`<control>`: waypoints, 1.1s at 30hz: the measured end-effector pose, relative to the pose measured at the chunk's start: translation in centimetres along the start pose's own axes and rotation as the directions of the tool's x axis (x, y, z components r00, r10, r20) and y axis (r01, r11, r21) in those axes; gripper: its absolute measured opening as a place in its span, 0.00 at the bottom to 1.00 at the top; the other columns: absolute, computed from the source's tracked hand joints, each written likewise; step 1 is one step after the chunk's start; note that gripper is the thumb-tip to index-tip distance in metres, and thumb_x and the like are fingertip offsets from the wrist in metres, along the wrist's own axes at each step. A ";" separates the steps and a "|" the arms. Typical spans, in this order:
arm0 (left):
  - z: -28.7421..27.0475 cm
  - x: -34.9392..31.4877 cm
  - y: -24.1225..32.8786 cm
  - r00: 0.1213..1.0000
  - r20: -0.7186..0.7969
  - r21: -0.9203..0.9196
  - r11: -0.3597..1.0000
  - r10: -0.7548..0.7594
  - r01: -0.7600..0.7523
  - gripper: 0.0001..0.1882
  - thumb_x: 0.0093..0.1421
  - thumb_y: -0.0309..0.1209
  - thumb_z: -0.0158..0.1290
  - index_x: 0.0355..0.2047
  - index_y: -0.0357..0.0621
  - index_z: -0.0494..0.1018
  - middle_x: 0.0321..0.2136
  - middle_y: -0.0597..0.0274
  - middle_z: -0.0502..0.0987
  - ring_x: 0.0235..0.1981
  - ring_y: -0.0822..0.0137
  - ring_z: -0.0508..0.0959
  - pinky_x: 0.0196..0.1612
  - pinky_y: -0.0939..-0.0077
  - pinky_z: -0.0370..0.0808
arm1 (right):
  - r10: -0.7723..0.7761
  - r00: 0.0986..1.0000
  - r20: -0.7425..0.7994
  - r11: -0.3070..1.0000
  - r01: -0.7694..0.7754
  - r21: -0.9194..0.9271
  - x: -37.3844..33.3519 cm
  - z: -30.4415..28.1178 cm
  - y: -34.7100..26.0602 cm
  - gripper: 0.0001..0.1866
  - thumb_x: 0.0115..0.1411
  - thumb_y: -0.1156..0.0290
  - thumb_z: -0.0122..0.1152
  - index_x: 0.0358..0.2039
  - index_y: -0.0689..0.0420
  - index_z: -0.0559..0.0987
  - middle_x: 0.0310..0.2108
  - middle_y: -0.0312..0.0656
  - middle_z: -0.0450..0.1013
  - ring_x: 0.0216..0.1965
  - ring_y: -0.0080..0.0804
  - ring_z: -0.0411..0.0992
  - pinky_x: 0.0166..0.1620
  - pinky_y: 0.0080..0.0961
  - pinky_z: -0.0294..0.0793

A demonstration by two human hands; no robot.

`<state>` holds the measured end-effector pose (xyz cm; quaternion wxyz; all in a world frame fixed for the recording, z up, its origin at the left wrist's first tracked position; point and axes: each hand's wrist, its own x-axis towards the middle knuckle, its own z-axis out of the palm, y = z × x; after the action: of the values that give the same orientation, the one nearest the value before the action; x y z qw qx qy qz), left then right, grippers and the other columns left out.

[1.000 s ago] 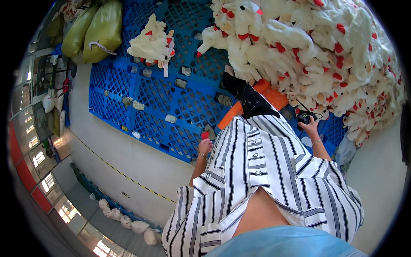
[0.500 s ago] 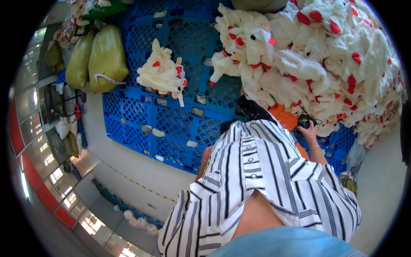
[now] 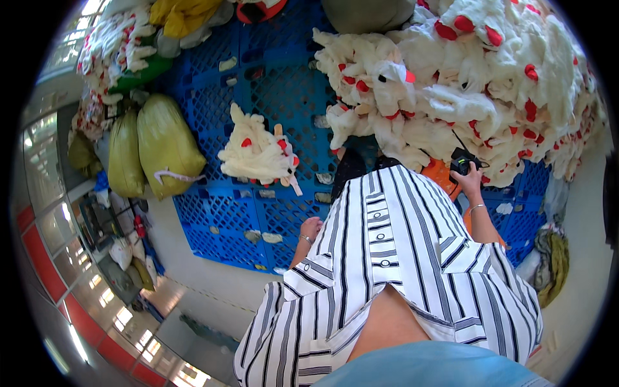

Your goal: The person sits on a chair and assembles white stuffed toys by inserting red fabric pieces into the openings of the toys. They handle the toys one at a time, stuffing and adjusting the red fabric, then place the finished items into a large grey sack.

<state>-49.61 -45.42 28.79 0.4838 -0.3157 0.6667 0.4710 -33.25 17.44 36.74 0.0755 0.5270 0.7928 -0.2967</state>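
My right hand (image 3: 472, 179) is closed around a small black device (image 3: 461, 160) with a thin black cord and a greenish spot. It is held low beside an orange object (image 3: 438, 173), close to a large heap of white plush pieces (image 3: 503, 103) with red parts. My left hand (image 3: 311, 228) hangs beside my striped shirt (image 3: 380, 238), above the blue pallets (image 3: 293, 218). Its fingers look loosely curled, with nothing visible in them. A smaller bunch of white plush pieces (image 3: 255, 151) lies ahead of it on the pallets.
Full yellow-green sacks (image 3: 169, 142) stand at the left edge of the pallets. More plush pieces (image 3: 119, 48) and a yellow bag (image 3: 187, 14) are behind them. A grey sack (image 3: 367, 14) sits at the far side. Olive cloth (image 3: 552, 261) lies by the right edge.
The view has shifted, so the pallets and sacks appear lower. My left hand has come out from beside the shirt. My right hand still holds the black device, now raised slightly higher.
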 end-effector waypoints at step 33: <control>14.8 18.8 58.2 0.955 0.291 0.581 0.782 0.062 -0.228 0.11 0.64 0.33 0.49 0.45 0.43 0.73 0.30 0.66 0.80 0.25 0.74 0.79 0.23 0.79 0.72 | 0.660 0.751 0.026 0.699 -0.626 0.344 -5.7 9.9 -13.2 0.53 0.38 0.50 0.77 0.61 0.65 0.65 0.56 0.67 0.59 0.54 0.58 0.64 0.58 0.40 0.65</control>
<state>-101.74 -10.21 28.58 0.6032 -0.0272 0.7366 0.3046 -44.37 3.93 36.29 0.0452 0.7893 0.4995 -0.3541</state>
